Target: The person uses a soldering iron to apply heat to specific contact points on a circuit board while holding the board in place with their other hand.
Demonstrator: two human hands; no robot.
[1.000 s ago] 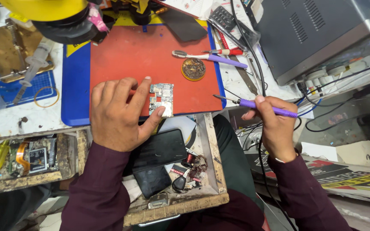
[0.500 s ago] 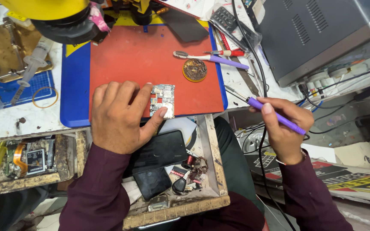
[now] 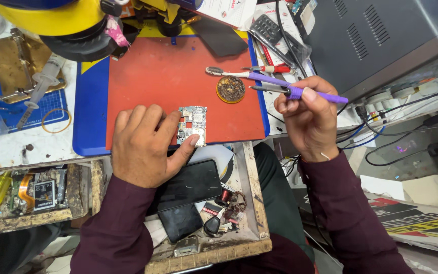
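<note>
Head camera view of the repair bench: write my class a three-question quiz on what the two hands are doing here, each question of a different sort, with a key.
1. True or false: the left hand pins the small circuit board on the red mat.
2. What does the right hand hold? A) a purple-handled soldering iron B) a yellow screwdriver C) a dark phone
3. Fill in: the iron's tip points toward the round ____ of brass tip-cleaning wool.

Key
1. True: fingers and thumb rest on its edges.
2. A: the purple-handled soldering iron, raised off the mat.
3. tin
</note>
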